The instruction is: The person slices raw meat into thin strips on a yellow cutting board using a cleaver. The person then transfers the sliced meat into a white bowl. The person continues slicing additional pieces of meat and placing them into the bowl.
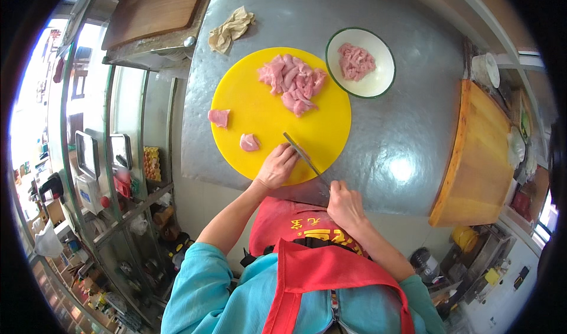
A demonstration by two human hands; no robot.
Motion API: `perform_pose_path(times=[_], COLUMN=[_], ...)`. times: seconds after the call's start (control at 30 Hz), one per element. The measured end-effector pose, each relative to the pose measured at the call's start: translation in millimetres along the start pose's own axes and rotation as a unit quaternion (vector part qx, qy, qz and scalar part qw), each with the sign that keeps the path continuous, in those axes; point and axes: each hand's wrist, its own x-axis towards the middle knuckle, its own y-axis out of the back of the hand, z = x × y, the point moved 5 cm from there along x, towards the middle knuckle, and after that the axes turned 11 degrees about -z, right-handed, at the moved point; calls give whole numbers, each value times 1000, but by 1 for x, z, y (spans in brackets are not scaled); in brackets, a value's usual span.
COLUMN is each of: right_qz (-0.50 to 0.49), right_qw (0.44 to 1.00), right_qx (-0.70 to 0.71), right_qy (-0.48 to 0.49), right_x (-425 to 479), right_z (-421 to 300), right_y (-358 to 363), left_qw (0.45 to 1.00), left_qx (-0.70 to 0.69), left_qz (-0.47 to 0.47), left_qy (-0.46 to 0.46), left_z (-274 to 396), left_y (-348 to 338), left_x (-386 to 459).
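Observation:
My right hand (345, 201) is closed around the handle of a kitchen knife (305, 156), whose blade lies over the near part of a round yellow cutting board (332, 117). Against the blade, my left hand (280, 162) rests on the board with bent fingers; a bit of raw meat shows beside the blade, mostly hidden. A pile of raw meat pieces (292, 79) lies on the board's far part. Two separate chunks are at the left, one (219, 118) at the rim and another (250, 142) nearer. A white enamel bowl (385, 70) with a green rim holds cut meat strips (355, 61).
The board stands on a grey metal table (390, 126). A crumpled beige cloth (231, 29) lies at the far left. A wooden board (476, 157) is at the table's right side, another brown one (155, 11) at upper left. Egg trays (152, 163) sit on a shelf at left.

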Motion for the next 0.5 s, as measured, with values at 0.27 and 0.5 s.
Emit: perform_pose_path(times=[0.27,0.5], right_qz=[-53,33], right_qw=[998,997], right_qx=[-6,62], right_qy=[-33,11], right_x=[8,31], right_z=[-4,14], right_y=[-1,-17], left_qw=[1000,999], left_qx=[-12,-30], left_qz=[19,16], left_qy=[6,19], left_z=[0,0], left_y=[-1,5], left_x=[-1,0])
